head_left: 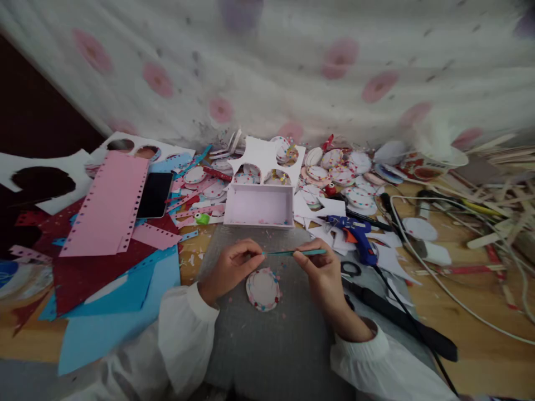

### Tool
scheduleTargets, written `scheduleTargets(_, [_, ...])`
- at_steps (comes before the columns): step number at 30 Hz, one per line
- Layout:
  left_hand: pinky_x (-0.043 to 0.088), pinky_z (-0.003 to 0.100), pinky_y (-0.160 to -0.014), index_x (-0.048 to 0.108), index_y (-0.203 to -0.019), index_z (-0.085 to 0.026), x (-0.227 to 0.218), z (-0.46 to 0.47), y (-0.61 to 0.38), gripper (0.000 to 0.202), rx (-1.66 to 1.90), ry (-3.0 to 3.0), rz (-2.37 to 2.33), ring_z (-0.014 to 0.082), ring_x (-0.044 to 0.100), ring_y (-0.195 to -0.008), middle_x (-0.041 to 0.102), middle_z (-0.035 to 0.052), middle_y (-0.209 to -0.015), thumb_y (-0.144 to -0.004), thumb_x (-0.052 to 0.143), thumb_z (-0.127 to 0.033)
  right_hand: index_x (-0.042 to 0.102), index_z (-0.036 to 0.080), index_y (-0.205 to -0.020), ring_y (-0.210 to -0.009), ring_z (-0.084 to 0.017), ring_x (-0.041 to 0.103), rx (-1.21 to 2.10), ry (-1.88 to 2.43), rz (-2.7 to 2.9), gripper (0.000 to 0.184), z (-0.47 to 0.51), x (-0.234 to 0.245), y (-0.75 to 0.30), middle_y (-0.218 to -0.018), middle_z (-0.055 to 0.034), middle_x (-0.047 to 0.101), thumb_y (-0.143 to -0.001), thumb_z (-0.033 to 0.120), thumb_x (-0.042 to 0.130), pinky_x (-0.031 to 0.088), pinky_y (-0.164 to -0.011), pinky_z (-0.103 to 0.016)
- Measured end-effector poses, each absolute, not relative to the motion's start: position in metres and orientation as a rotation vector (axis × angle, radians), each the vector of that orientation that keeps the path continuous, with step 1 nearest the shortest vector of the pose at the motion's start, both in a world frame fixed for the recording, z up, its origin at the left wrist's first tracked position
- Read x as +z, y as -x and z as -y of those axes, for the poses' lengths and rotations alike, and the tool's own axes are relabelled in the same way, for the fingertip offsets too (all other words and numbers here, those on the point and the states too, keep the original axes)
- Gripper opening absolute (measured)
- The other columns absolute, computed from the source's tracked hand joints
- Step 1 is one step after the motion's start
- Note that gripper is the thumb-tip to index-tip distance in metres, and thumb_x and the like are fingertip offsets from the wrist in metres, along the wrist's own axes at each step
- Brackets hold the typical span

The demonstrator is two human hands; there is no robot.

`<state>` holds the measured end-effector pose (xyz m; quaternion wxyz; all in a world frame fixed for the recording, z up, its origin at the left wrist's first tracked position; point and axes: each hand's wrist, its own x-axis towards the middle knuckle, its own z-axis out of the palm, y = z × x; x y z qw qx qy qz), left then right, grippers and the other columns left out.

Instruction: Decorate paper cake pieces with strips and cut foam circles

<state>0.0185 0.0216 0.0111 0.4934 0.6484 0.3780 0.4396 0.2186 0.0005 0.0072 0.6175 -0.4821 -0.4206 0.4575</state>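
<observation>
My right hand (324,273) is closed around slim teal tweezers (311,252), held level with the thin tip pointing left. That tip reaches the fingertips of my left hand (234,264), which are pinched together. A tiny bluish speck shows at the pinch, too small to name. Just below and between both hands, a round white paper disc (263,288) edged with small red, pink and blue dots lies on the grey cutting mat (267,345). Small coloured bits are scattered around it. Behind the hands stands an open, pale pink box (259,206) with a few specks inside.
Dotted discs (359,197) are piled at the back. At right lie a blue glue gun (355,234), a black-handled tool (401,317), a white cable (438,284) and wooden sticks (497,217). Pink punched paper (104,206), a phone (155,195) and blue sheets (117,328) cover the left.
</observation>
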Motion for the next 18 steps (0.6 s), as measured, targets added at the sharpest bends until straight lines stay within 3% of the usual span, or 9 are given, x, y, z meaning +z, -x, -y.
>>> scheduleTargets(18, [0.045, 0.027, -0.074, 0.068, -0.080, -0.016, 0.0101, -0.0196, -0.0176, 0.007, 1.078, -1.583, -0.826, 0.0144, 0.058, -0.080, 0.061, 0.0027, -0.081, -0.086, 0.064, -0.015, 0.063, 0.021, -0.074, -0.064, -0.012, 0.051, 1.085, 1.154, 0.920, 0.021, 0.0017, 0.0004, -0.2211, -0.069, 0.0030, 0.058, -0.070, 0.032, 0.080, 0.039, -0.060, -0.025])
